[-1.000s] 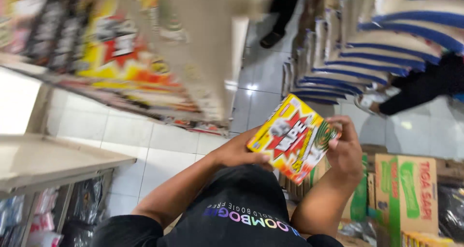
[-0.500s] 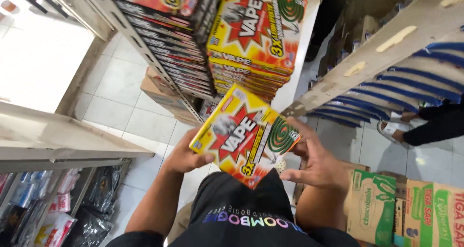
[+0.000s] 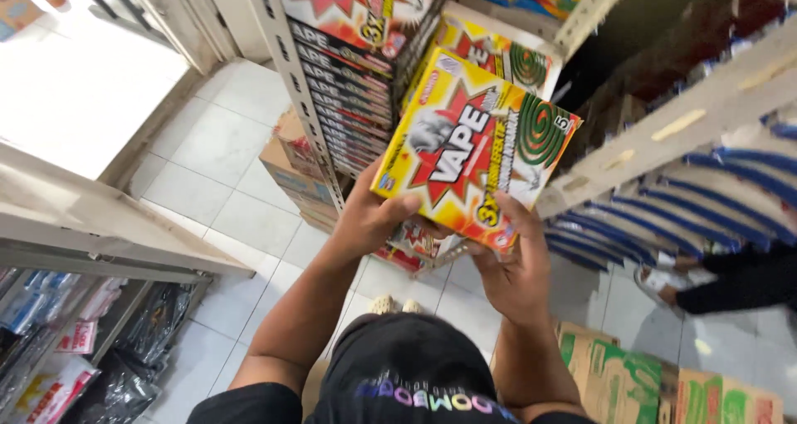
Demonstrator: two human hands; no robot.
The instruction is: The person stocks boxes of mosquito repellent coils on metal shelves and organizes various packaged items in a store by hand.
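The yellow box (image 3: 477,154) held up at mid-frame serves as the landmark. Far to its lower left, under a pale table (image 3: 100,225), hang small packets (image 3: 50,382) in white, red and blue beside dark plastic bags. Just left of the box stands a shelf upright (image 3: 286,67), with a stack of flat dark-edged cartons (image 3: 349,84) on the shelf and brown cardboard cartons (image 3: 290,171) on the white tiled floor (image 3: 207,175) below them. The left hand (image 3: 374,216) grips the box's lower left corner, thumb pressed on its face. The box itself is flat and rectangular, yellow with a red starburst, a green spiral at its upper right, and is tilted in front of a matching box (image 3: 498,55) on the shelf behind it. The right hand (image 3: 515,262) supports the box's lower right edge from beneath, fingers closed on it. Below and right of the box lie green-and-brown printed cartons (image 3: 631,382). Farther right, another person's dark sleeve (image 3: 739,279) reaches across the floor.
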